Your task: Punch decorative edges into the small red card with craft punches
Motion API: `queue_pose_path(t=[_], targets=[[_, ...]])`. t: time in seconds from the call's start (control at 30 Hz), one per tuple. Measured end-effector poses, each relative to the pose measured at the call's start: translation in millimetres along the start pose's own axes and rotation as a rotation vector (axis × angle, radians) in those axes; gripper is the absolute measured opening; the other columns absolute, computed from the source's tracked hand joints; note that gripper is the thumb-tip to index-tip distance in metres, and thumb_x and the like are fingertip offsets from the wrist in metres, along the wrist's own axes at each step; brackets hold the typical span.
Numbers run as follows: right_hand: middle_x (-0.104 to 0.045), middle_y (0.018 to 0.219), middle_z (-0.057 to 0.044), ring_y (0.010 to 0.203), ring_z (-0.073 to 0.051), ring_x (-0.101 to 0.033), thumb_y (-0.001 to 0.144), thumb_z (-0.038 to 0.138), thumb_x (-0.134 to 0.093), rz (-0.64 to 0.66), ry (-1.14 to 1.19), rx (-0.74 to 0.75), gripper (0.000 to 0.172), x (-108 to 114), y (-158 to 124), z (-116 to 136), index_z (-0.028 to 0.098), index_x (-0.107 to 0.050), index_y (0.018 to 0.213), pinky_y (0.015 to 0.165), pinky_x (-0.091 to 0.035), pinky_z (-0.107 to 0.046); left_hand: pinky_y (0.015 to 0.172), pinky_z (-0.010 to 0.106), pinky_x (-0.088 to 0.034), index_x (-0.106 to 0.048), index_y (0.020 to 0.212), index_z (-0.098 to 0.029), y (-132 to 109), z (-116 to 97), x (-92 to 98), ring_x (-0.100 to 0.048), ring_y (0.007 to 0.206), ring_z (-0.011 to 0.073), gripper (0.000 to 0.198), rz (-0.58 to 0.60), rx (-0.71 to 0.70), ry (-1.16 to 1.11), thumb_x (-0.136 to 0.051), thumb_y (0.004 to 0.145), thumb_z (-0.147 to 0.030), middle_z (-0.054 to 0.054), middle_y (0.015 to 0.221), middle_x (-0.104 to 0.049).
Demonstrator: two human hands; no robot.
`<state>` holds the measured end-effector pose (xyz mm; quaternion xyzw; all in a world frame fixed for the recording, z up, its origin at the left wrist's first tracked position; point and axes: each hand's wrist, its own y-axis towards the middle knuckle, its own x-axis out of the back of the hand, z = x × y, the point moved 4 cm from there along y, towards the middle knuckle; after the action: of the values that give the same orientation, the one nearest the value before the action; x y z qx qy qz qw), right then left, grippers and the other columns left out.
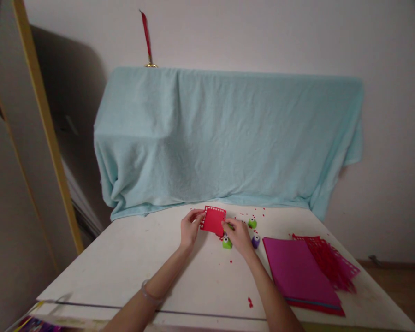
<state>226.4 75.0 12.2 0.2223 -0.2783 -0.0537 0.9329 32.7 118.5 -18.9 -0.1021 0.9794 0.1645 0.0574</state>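
A small red paper square (214, 220) is raised over the white table, with rows of punched holes along its top, left and right edges. My left hand (191, 226) pinches its left edge between thumb and fingers. At the paper's right edge, my right hand (238, 235) is closed around a green craft punch (230, 226), mostly hidden by the fingers. Just below the paper stands another green craft punch (227, 242). Beyond my right hand are a third green punch (252, 223) and a purple punch (255, 241).
A stack of coloured paper (297, 272), magenta on top, lies on the right of the table (131, 263). Beside it is a heap of perforated red paper (327, 263). Red paper bits (250, 302) are scattered about. A light blue towel (228, 138) hangs behind.
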Motion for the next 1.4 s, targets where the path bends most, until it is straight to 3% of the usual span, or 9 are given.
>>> queue_pose_path(t=[0.43,0.7,1.4], targets=[[-0.068,0.07,-0.003,0.064,-0.018,-0.06,0.086,0.034,-0.048,-0.015,0.004,-0.025,0.029,2.3,0.4,0.6,0.018,-0.068,0.072,0.055,-0.038,-0.024,0.062,0.024,-0.048,-0.069,0.085,-0.015,0.0,-2.8,-0.5,-0.063,0.073,0.0166,0.03,0.005,-0.001,0.007,-0.072,0.071,-0.042,0.006,0.084,-0.07],[-0.07,0.072,-0.003,0.067,-0.019,-0.063,0.086,0.034,-0.05,-0.04,0.031,-0.038,0.027,3.3,1.5,-4.3,0.019,-0.069,0.075,0.062,-0.043,-0.024,0.064,0.027,-0.051,-0.067,0.086,-0.015,-0.8,-1.5,-1.8,-0.063,0.073,0.0172,0.032,0.01,0.012,-0.034,-0.071,0.072,-0.044,0.006,0.085,-0.07],[-0.067,0.068,-0.002,0.064,-0.018,-0.06,0.086,0.035,-0.049,-0.027,0.018,-0.037,0.027,3.9,0.5,-2.9,0.019,-0.068,0.074,0.059,-0.042,-0.023,0.065,0.026,-0.05,-0.068,0.091,-0.017,-2.4,0.7,-1.0,-0.062,0.075,0.0163,0.031,0.037,0.03,-0.034,-0.067,0.076,-0.044,0.007,0.092,-0.07]])
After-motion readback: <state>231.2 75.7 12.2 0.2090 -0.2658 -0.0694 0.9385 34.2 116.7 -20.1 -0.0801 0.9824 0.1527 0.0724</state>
